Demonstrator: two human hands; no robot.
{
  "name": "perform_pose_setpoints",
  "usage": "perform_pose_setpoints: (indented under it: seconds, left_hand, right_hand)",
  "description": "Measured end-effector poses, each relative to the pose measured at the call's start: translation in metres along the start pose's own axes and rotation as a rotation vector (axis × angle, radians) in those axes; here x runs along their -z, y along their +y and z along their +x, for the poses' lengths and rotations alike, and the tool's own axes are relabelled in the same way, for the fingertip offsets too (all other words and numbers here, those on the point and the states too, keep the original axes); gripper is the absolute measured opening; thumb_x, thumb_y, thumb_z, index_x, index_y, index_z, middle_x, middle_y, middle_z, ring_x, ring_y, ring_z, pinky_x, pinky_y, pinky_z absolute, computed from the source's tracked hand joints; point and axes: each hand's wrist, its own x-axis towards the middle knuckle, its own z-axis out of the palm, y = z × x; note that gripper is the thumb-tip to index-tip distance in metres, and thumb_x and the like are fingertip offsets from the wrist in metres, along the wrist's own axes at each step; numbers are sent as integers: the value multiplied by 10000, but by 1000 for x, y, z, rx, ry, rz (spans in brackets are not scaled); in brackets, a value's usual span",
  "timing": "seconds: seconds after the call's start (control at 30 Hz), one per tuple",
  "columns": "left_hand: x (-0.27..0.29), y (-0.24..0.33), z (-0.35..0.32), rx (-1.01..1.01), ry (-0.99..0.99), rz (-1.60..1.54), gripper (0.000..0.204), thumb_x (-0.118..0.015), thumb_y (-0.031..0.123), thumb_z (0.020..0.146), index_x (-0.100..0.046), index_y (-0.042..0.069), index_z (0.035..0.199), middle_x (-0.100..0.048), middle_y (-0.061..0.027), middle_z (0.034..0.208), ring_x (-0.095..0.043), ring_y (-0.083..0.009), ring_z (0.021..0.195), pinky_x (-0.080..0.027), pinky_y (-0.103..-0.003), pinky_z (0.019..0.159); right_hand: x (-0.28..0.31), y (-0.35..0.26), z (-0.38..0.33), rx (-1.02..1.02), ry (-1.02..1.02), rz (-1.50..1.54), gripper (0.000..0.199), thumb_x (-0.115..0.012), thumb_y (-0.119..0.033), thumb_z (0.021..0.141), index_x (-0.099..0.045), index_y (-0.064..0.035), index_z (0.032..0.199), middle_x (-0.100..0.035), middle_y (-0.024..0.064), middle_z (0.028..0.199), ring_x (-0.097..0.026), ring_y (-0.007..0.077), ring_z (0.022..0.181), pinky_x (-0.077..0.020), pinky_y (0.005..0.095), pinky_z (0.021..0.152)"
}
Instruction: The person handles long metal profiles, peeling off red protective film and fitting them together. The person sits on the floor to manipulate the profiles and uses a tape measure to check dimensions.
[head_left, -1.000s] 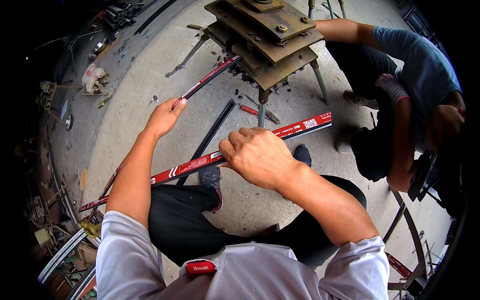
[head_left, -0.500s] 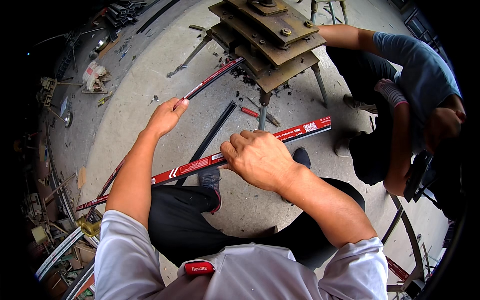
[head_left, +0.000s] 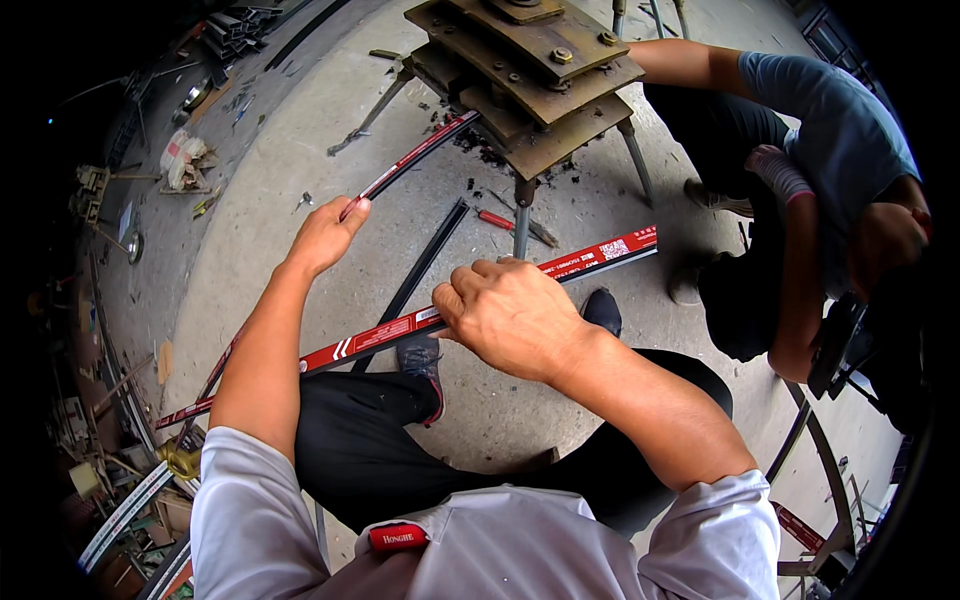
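My left hand (head_left: 328,238) is closed round a long, narrow metal strip with red film (head_left: 408,160). Its far end meets the stacked steel plates of a bolted die (head_left: 520,70) on thin legs; whether it sits between the plates I cannot tell. Behind my left forearm that strip appears to run on toward the lower left. My right hand (head_left: 512,318) grips a second red-filmed strip (head_left: 375,335) from above, its thumb hidden. This one slants across my left thigh, its right end raised in the air. Beneath it, a bare dark strip (head_left: 425,258) lies on the floor.
A red-handled screwdriver (head_left: 495,219) and dark scraps lie by the die's legs. At the right a co-worker (head_left: 825,130) in a blue shirt reaches an arm behind the die. Cluttered offcuts (head_left: 130,520) fill the lower left; curved strips (head_left: 825,470) stand at the lower right.
Both hands keep their grip on the strips. The whole scene has shifted slightly up and left in the picture; otherwise hardly anything differs.
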Motion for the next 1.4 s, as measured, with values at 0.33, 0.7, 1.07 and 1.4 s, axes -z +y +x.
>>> perform_pose_setpoints:
  seconds: [0.33,0.7,1.07,1.4]
  left_hand:
    - [-2,-1,0,-66,25,-23,545,-549,547,1126,-685,20,1126,-642,-99,932,-577,-231,905,-484,-408,852]
    - [-1,2,-1,-22,-3,10,538,-542,535,1132,-693,19,1151,-646,-89,950,-579,-226,919,-488,-398,879]
    - [-1,0,0,-21,-2,-8,557,-549,555,1121,-696,19,1162,-678,-118,991,-608,-249,941,-497,-404,892]
    - [0,1,0,-1,-14,-5,592,-564,580,1102,-702,5,1145,-735,-185,1069,-674,-309,984,-516,-422,910]
  right_hand:
    - [0,0,-1,-4,-7,0,273,-740,-321,964,-701,-57,1022,-730,81,923,-757,252,912,-603,377,775]
    - [-1,0,-2,-5,5,12,269,-738,-313,969,-702,-51,1018,-729,91,922,-759,252,909,-606,379,777]
    - [-1,-1,0,1,-8,11,324,-748,-366,972,-705,-51,1035,-730,86,928,-759,249,916,-603,371,783]
    - [0,-2,-1,5,-4,0,327,-748,-372,968,-703,-54,1035,-726,82,928,-755,245,913,-602,367,774]
